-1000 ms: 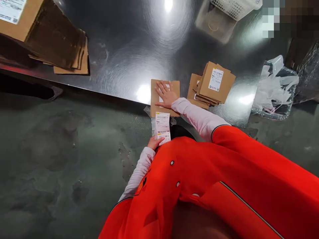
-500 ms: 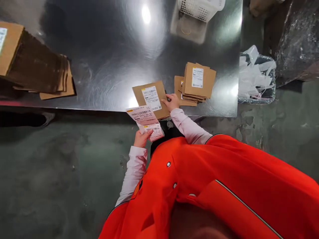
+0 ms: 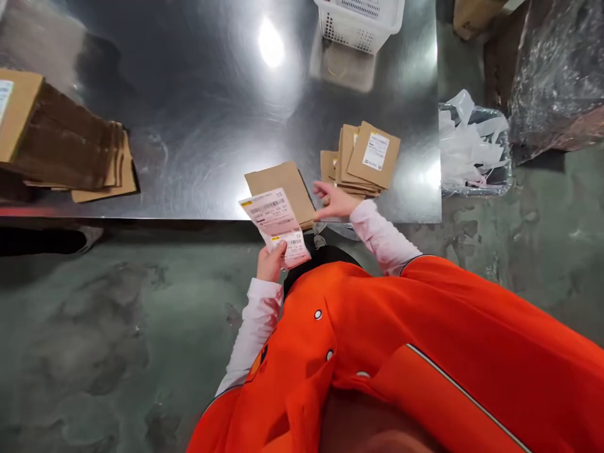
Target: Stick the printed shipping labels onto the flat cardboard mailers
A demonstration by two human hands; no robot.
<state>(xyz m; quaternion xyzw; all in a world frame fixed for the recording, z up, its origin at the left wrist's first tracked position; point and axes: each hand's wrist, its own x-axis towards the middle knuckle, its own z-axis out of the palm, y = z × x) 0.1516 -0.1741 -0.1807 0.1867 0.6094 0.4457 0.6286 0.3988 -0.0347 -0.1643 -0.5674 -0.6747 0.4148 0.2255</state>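
My left hand [image 3: 271, 261] grips a strip of printed labels [image 3: 274, 217] near its lower end, with the strip overlapping the front of some cardboard mailers. Those plain brown mailers [image 3: 283, 179] lie at the table's front edge, and no label shows on the visible part of the top one. Just right of them is my right hand [image 3: 334, 201], its thumb and fingers apart with nothing between them. Behind it and to the right rests a loose pile of mailers [image 3: 380, 151]; the top one bears a white label and sits tilted.
A tall leaning stack of cardboard [image 3: 70, 138] stands on the metal table [image 3: 198, 94] at left. At the back is a white basket [image 3: 356, 28]. A bin [image 3: 476, 148] of white scraps is beyond the right edge. A person's foot [image 3: 89, 239] shows at lower left.
The labelled mailer under my right hand has moved onto the right pile, exposing a plain one. My right hand has let go and drawn back slightly rightward. My left hand still holds the labels.
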